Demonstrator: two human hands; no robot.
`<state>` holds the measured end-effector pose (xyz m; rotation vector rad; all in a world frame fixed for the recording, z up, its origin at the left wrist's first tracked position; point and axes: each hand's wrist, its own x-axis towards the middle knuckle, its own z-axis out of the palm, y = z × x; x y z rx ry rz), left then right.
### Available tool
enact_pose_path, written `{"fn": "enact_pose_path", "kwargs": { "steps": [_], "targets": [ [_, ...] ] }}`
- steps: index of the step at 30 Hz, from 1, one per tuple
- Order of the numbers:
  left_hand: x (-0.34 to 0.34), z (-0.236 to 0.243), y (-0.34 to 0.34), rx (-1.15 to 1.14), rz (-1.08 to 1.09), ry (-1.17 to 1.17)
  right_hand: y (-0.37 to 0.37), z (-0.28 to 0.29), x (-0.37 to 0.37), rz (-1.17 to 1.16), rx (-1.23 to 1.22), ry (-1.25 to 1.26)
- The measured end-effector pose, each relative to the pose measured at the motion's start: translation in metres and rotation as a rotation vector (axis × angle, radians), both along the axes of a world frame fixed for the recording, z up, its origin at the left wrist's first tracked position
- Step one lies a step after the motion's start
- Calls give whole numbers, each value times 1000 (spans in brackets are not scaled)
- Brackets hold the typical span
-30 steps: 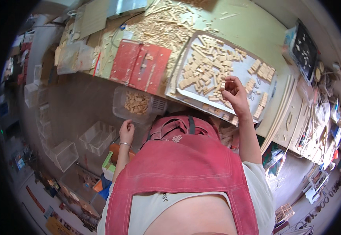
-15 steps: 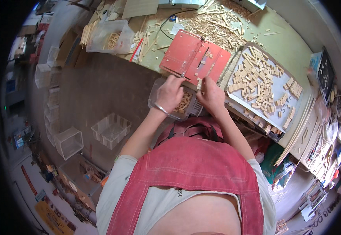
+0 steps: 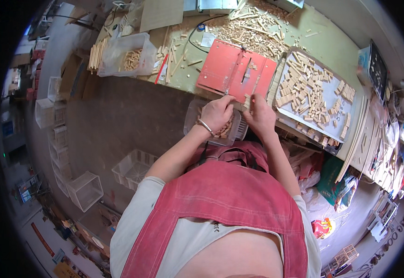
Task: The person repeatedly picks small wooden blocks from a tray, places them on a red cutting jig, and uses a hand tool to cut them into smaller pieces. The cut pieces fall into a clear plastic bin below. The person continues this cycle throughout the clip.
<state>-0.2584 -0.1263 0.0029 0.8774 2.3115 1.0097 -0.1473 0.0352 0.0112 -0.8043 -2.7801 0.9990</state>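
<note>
The blocks (image 3: 300,86) look matt bare wood, the bin (image 3: 191,116) smooth translucent plastic, the apron (image 3: 234,197) matt cloth.

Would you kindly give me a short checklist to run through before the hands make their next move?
1. Wood in the right hand: ok, a small pale piece shows at its fingertips, by the front edge of the red plate.
2. Left hand away from the dark slot: ok, it is at the front edge, nearer the body than the slot.
3. Plate free of loose bits: not ok, wooden scraps lie beside the slot.
4. Tub below the hands: ok, wooden pieces are in it.
5. Anything moving inside the slot: cannot tell.
</note>
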Motion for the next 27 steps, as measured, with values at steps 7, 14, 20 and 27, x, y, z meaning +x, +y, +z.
{"fn": "enact_pose_path", "kwargs": {
  "steps": [7,14,20,27],
  "targets": [
    [-15,8,-18,60,22,1,3,-19,-14,-117,134,-226],
    [-23,5,-20,83,0,62,-18,-30,-37,39,185,-90],
    [-34,-3,-12,88,-73,105,-17,-23,-30,-67,95,146],
    [-43,-5,17,-16,-217,356,-17,-37,-8,-148,-95,38]
  ]
}}
